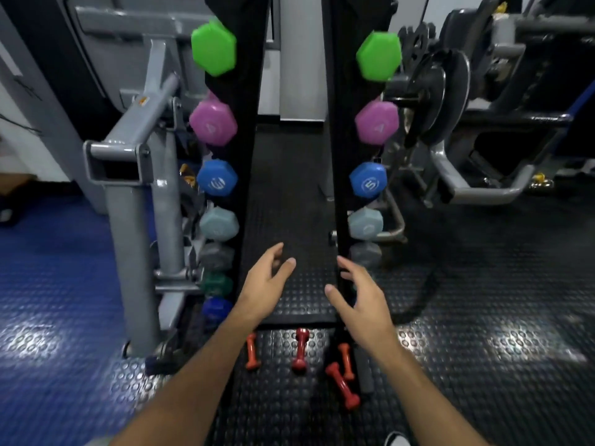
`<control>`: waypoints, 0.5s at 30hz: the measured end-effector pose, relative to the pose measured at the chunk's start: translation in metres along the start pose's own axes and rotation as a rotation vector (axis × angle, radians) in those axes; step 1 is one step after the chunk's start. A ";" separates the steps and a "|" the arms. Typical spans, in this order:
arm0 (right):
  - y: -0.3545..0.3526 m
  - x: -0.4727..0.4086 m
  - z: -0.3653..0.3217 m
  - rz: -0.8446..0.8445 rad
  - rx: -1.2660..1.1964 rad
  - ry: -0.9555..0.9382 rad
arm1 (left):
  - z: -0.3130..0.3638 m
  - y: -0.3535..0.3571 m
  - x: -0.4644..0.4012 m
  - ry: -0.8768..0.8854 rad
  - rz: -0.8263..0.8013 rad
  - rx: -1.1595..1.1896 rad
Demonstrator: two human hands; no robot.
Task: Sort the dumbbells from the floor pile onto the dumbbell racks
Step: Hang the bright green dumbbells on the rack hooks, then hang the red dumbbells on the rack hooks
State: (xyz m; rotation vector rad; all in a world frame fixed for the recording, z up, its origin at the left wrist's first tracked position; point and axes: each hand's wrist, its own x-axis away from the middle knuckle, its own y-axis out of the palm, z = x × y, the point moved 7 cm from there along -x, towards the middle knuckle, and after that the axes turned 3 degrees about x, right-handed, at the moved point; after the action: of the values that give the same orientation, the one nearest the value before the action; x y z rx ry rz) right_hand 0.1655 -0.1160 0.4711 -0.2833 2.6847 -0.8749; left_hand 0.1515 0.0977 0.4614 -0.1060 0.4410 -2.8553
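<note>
Hands are held out empty: the left hand [264,286] and right hand [362,297] are spread with relaxed fingers, nothing grasped. Four red dumbbells [300,349] are seen lying on the floor mat [289,201] just below the hands, between the two rack uprights [248,123], where coloured dumbbells [213,46] are stacked.

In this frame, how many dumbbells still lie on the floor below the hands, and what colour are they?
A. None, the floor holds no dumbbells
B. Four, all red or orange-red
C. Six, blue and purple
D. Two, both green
B: four small dumbbells lie on the studded mat, one orange-red, one red, another orange-red and a red one lying aslant beside it; the left hand and right hand hold nothing.
</note>
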 end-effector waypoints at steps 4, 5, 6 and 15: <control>0.061 0.038 0.067 -0.144 0.038 0.205 | -0.080 0.019 0.024 -0.200 -0.012 0.011; 0.073 0.045 0.080 -0.169 0.031 0.245 | -0.097 0.025 0.029 -0.243 -0.023 0.010; 0.085 0.052 0.092 -0.193 0.019 0.281 | -0.114 0.030 0.032 -0.280 -0.035 0.003; 0.170 0.064 0.183 -0.372 0.103 0.444 | -0.241 0.085 0.035 -0.531 -0.113 -0.031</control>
State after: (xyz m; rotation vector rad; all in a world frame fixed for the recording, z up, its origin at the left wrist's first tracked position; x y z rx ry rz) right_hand 0.1525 -0.0975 0.2142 -0.6487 3.0271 -1.3150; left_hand 0.1109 0.0793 0.2074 -0.8909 0.3716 -2.7678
